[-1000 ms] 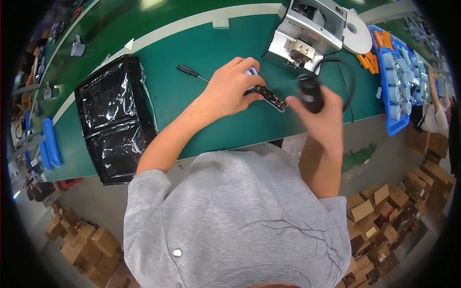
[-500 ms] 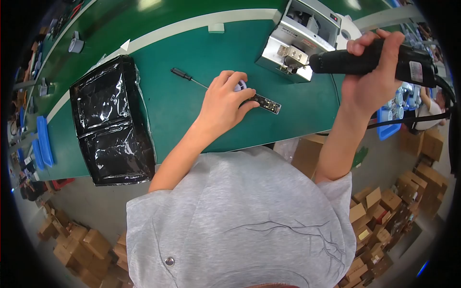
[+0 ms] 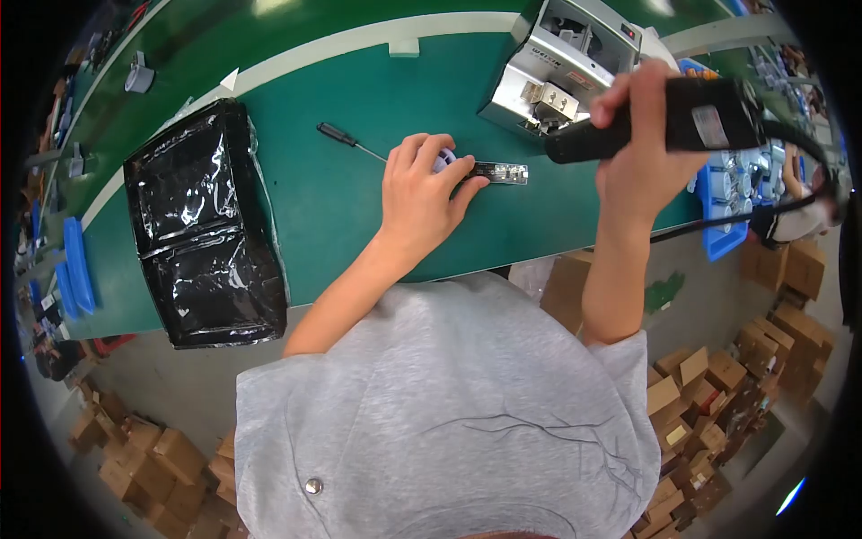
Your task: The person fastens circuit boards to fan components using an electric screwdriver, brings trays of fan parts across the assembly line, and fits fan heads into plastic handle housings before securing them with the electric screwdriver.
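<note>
Circuit board (image 3: 505, 173) nearside of the silver machine (image 3: 585, 61) (bit to its L), fingers of L hand (image 3: 418, 190) gripping it w/ white part (image 3: 444, 160); R hand (image 3: 648, 162) wrapped round black corded tool (image 3: 690, 112), nearside/R of machine. Prob best: brace board flat, tool steady

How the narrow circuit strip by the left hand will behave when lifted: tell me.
The circuit strip is probably stiff, since it runs straight out from the left hand without a visible bend. It may be fragile: small parts look exposed on its upper face. It is likely light, being small beside the hand.
</note>
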### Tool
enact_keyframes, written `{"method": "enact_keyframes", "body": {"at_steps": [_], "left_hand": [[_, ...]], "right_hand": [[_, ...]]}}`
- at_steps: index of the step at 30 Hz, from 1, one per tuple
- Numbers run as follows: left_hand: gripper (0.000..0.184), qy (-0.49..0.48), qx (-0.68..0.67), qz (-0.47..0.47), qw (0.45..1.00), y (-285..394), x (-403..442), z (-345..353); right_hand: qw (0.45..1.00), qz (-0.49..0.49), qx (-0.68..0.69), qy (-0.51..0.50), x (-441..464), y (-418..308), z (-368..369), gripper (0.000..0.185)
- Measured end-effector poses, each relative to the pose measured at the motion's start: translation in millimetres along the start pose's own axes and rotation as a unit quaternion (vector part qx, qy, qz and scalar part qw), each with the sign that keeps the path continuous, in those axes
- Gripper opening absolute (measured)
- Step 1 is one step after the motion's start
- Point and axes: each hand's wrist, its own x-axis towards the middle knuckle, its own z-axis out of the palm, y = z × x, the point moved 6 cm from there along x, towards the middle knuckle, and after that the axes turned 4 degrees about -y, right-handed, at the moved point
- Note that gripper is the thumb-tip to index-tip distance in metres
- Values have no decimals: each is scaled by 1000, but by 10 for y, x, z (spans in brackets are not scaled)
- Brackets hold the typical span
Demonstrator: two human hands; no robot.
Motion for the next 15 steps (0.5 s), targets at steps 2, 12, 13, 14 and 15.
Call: {"method": "enact_keyframes", "body": {"at_steps": [2, 12, 13, 14, 15], "left_hand": [[27, -1, 0, 3, 1000, -8, -13, -4], [25, -37, -23, 17, 999, -12, 53, 21], [24, -45, -33, 4, 998, -26, 49, 41], [24, -45, -34, 4, 998, -25, 50, 49], [24, -43, -35, 2, 998, -30, 47, 50]], "right_hand": [[1000, 6, 5, 9, -56, -3, -120, 20], [999, 15, 8, 42, -91, 152, -311, 20], [999, 15, 7, 43, -96, 169, -304, 20], [999, 14, -2, 48, -105, 187, -293, 20], [998, 14, -11, 52, -111, 197, -288, 20]]}}
